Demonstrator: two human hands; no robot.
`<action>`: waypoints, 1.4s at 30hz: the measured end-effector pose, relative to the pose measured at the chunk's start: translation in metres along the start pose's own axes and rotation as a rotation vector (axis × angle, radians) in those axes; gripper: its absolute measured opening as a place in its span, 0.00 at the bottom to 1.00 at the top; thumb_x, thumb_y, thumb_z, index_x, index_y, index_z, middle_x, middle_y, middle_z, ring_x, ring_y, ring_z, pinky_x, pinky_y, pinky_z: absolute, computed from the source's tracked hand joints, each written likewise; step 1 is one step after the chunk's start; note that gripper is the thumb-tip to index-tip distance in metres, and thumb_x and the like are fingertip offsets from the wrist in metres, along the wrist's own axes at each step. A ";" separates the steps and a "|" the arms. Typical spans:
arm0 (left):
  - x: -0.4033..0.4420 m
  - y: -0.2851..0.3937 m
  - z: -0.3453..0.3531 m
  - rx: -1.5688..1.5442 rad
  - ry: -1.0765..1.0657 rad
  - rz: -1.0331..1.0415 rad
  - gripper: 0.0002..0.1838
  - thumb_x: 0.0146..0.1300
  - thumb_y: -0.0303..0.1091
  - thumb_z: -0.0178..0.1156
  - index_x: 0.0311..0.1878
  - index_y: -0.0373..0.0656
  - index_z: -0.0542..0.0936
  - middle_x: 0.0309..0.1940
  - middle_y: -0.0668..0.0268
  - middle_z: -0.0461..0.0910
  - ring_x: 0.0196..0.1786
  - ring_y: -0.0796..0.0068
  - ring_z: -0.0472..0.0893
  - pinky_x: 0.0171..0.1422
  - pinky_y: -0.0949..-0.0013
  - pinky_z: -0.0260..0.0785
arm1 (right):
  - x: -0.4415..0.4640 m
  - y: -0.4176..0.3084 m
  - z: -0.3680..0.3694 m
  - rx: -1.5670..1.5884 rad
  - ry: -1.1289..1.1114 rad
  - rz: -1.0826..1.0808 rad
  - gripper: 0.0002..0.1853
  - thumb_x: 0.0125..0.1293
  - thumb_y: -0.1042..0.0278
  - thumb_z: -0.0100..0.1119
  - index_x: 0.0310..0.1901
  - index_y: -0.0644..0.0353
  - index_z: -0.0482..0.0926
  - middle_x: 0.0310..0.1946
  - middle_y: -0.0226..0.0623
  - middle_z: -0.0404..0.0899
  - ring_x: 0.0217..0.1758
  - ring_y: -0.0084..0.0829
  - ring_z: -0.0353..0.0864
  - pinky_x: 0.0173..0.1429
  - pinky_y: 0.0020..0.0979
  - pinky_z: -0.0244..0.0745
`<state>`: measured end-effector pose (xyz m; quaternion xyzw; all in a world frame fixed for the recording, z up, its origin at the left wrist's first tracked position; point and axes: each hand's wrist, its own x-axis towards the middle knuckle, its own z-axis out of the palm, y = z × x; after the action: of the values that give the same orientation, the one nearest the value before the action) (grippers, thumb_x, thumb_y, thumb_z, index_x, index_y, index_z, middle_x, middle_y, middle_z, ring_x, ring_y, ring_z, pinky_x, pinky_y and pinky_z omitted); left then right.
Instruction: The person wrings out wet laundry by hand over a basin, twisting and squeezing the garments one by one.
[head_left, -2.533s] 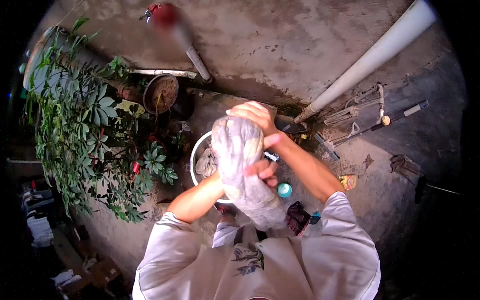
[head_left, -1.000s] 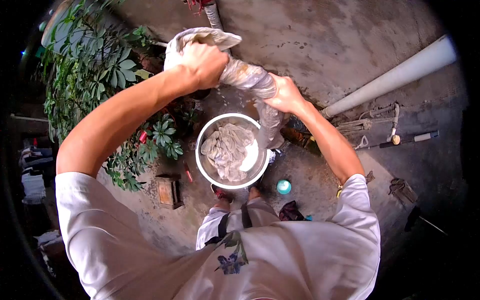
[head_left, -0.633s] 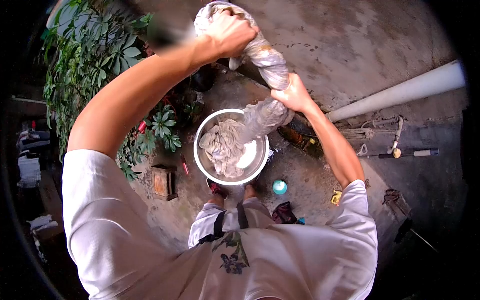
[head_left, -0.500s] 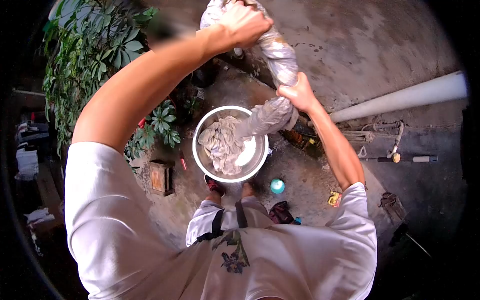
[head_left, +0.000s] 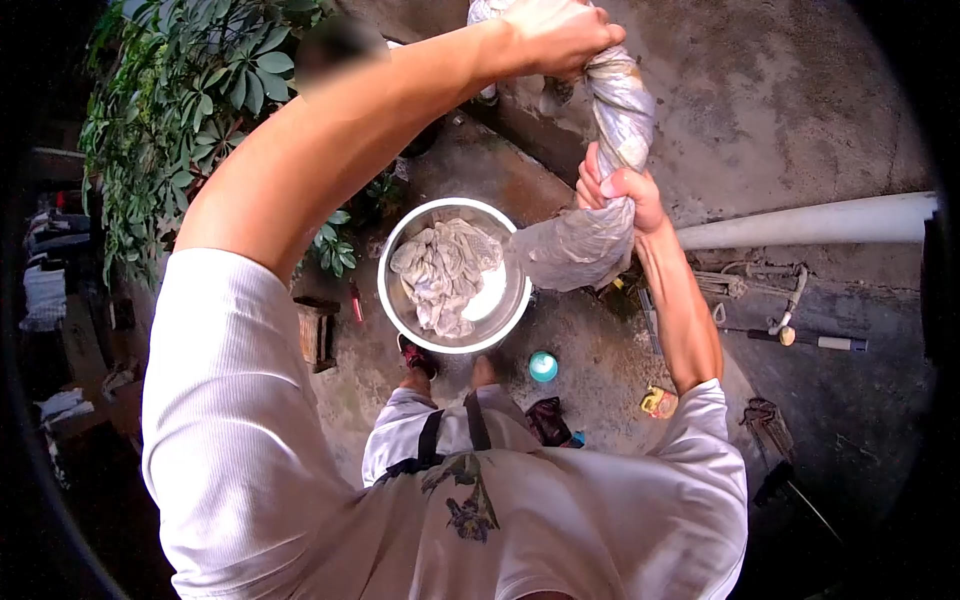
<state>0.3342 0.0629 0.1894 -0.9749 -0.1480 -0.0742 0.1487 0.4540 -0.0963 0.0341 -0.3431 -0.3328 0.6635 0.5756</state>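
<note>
A wet, greyish-white cloth (head_left: 622, 110) is twisted into a thick rope between my two hands. My left hand (head_left: 560, 35), at the top of the view, is wrapped round its upper part, and a bit of cloth shows behind the wrist. Lower and to the right, my right hand (head_left: 622, 190) grips the twist from the side. Below that grip the cloth's loose end flares out beside the rim of a metal basin (head_left: 391, 300). More crumpled wet cloth (head_left: 445, 275) lies inside the basin.
Leafy plants (head_left: 190, 100) fill the upper left. A wooden stool (head_left: 316, 333) stands left of the basin, a turquoise container (head_left: 543, 366) and a dark bag (head_left: 547, 422) lie lower right. A yellow packet (head_left: 658, 402) is near my right elbow; a white pipe (head_left: 820, 222) runs at right.
Both hands have raised the cloth from in front of my chest, then shifted right. It has become tightly twisted between them, and its loose end has moved away from over the basin.
</note>
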 end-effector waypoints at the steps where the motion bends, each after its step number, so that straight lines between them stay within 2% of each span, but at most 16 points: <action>1: -0.001 0.000 0.002 -0.003 0.030 -0.016 0.09 0.54 0.41 0.58 0.36 0.53 0.83 0.36 0.62 0.83 0.46 0.59 0.82 0.45 0.52 0.74 | -0.001 -0.002 0.000 0.100 -0.057 0.044 0.12 0.45 0.69 0.57 0.30 0.60 0.66 0.17 0.31 0.61 0.18 0.23 0.59 0.28 0.27 0.58; 6: 0.001 -0.002 0.010 0.053 0.191 0.057 0.09 0.53 0.40 0.58 0.36 0.52 0.82 0.36 0.62 0.83 0.45 0.59 0.81 0.45 0.52 0.73 | -0.003 -0.009 0.000 0.185 -0.074 0.050 0.13 0.46 0.68 0.57 0.31 0.60 0.64 0.17 0.30 0.59 0.19 0.23 0.57 0.29 0.27 0.57; 12: -0.028 -0.004 -0.002 -0.114 0.373 0.107 0.09 0.54 0.39 0.58 0.37 0.48 0.80 0.27 0.61 0.82 0.36 0.60 0.83 0.38 0.55 0.73 | -0.022 -0.037 0.003 -0.123 -0.052 -0.005 0.16 0.42 0.67 0.61 0.34 0.63 0.69 0.22 0.31 0.67 0.22 0.23 0.65 0.30 0.28 0.64; 14: -0.046 0.011 -0.011 -0.225 0.127 -0.177 0.28 0.44 0.35 0.68 0.53 0.45 0.78 0.39 0.55 0.83 0.42 0.54 0.84 0.48 0.56 0.76 | -0.022 -0.046 0.002 -0.375 0.084 -0.127 0.22 0.40 0.72 0.62 0.42 0.66 0.75 0.26 0.32 0.74 0.29 0.24 0.73 0.37 0.27 0.71; 16: -0.071 0.008 -0.007 -0.365 0.149 -0.205 0.36 0.38 0.34 0.71 0.56 0.37 0.76 0.43 0.50 0.83 0.43 0.52 0.84 0.52 0.60 0.76 | -0.023 -0.056 0.002 -0.414 0.093 -0.143 0.24 0.39 0.75 0.66 0.45 0.68 0.77 0.31 0.31 0.78 0.34 0.22 0.76 0.42 0.26 0.72; 19: -0.100 0.009 -0.001 -0.659 0.026 -0.325 0.36 0.39 0.34 0.72 0.55 0.28 0.75 0.43 0.44 0.82 0.45 0.58 0.85 0.56 0.62 0.75 | -0.017 -0.059 0.010 -0.761 0.070 -0.307 0.21 0.44 0.75 0.68 0.43 0.69 0.78 0.37 0.31 0.82 0.40 0.19 0.77 0.49 0.27 0.75; 24: -0.148 0.004 0.014 -1.341 -0.254 -0.302 0.39 0.41 0.30 0.74 0.60 0.28 0.72 0.56 0.59 0.78 0.56 0.74 0.75 0.68 0.68 0.63 | -0.004 -0.037 0.035 -0.821 0.145 -0.505 0.17 0.48 0.78 0.68 0.42 0.68 0.78 0.38 0.32 0.83 0.42 0.19 0.78 0.50 0.25 0.75; 26: -0.168 0.003 0.015 -1.509 -0.412 -0.272 0.49 0.38 0.36 0.80 0.65 0.29 0.68 0.60 0.58 0.75 0.61 0.70 0.73 0.71 0.65 0.60 | -0.009 -0.038 0.046 -0.990 0.256 -0.459 0.13 0.49 0.78 0.68 0.38 0.66 0.78 0.34 0.32 0.81 0.39 0.18 0.77 0.47 0.24 0.74; 28: -0.184 -0.001 0.027 -1.847 -0.532 -0.053 0.60 0.42 0.63 0.74 0.69 0.29 0.61 0.63 0.53 0.71 0.64 0.63 0.72 0.72 0.59 0.58 | -0.009 -0.036 0.055 -1.014 0.241 -0.550 0.13 0.47 0.74 0.69 0.35 0.65 0.78 0.32 0.34 0.80 0.36 0.21 0.78 0.44 0.27 0.74; 30: -0.194 0.007 0.059 -2.475 -0.771 -0.106 0.69 0.43 0.88 0.44 0.73 0.32 0.53 0.71 0.49 0.60 0.71 0.58 0.63 0.77 0.55 0.49 | -0.002 -0.029 0.059 -1.142 0.189 -0.728 0.15 0.45 0.70 0.69 0.36 0.64 0.78 0.33 0.37 0.81 0.37 0.32 0.81 0.46 0.31 0.75; 31: -0.187 0.015 0.060 -2.518 -0.951 -0.290 0.76 0.33 0.93 0.26 0.74 0.33 0.51 0.72 0.47 0.56 0.73 0.53 0.60 0.77 0.51 0.48 | -0.003 -0.030 0.064 -1.235 0.172 -0.748 0.17 0.44 0.66 0.70 0.36 0.62 0.79 0.34 0.38 0.81 0.39 0.41 0.80 0.50 0.35 0.73; 32: -0.181 0.027 0.074 -2.734 -0.968 -0.495 0.72 0.38 0.92 0.31 0.73 0.33 0.54 0.69 0.40 0.59 0.69 0.46 0.65 0.74 0.47 0.53 | -0.001 -0.030 0.067 -1.229 0.120 -0.818 0.16 0.44 0.65 0.70 0.36 0.60 0.79 0.34 0.37 0.81 0.41 0.40 0.79 0.53 0.36 0.70; 35: -0.152 0.063 0.090 -3.272 -1.001 -0.283 0.66 0.44 0.90 0.31 0.74 0.40 0.55 0.68 0.36 0.60 0.67 0.41 0.66 0.72 0.43 0.56 | 0.001 -0.032 0.082 -1.297 0.038 -0.893 0.14 0.44 0.65 0.69 0.34 0.57 0.79 0.34 0.35 0.79 0.42 0.37 0.79 0.55 0.38 0.66; 36: -0.142 0.069 0.090 -3.201 -0.943 0.005 0.60 0.48 0.87 0.34 0.74 0.48 0.56 0.68 0.46 0.63 0.70 0.47 0.63 0.72 0.35 0.46 | -0.001 -0.032 0.088 -1.323 0.025 -0.915 0.13 0.45 0.64 0.68 0.34 0.56 0.79 0.35 0.34 0.79 0.42 0.36 0.79 0.55 0.39 0.65; 39: -0.123 0.080 0.074 -2.764 -1.134 0.555 0.50 0.49 0.82 0.44 0.72 0.64 0.64 0.67 0.73 0.70 0.75 0.64 0.55 0.75 0.36 0.30 | -0.014 -0.028 0.097 -1.638 -0.032 -0.980 0.10 0.48 0.61 0.66 0.34 0.48 0.81 0.47 0.29 0.75 0.56 0.33 0.73 0.65 0.49 0.59; 42: -0.134 0.107 0.072 -2.883 -0.951 0.191 0.54 0.46 0.83 0.47 0.73 0.60 0.60 0.59 0.70 0.75 0.65 0.63 0.66 0.71 0.35 0.41 | -0.022 -0.015 0.089 -1.814 -0.076 -0.971 0.14 0.48 0.61 0.64 0.40 0.44 0.81 0.52 0.29 0.73 0.62 0.33 0.69 0.68 0.55 0.54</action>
<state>0.2485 -0.0482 0.0674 -0.2217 0.0776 0.1698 -0.9571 0.3895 -0.1209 0.0972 -0.4559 -0.8293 -0.1311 0.2952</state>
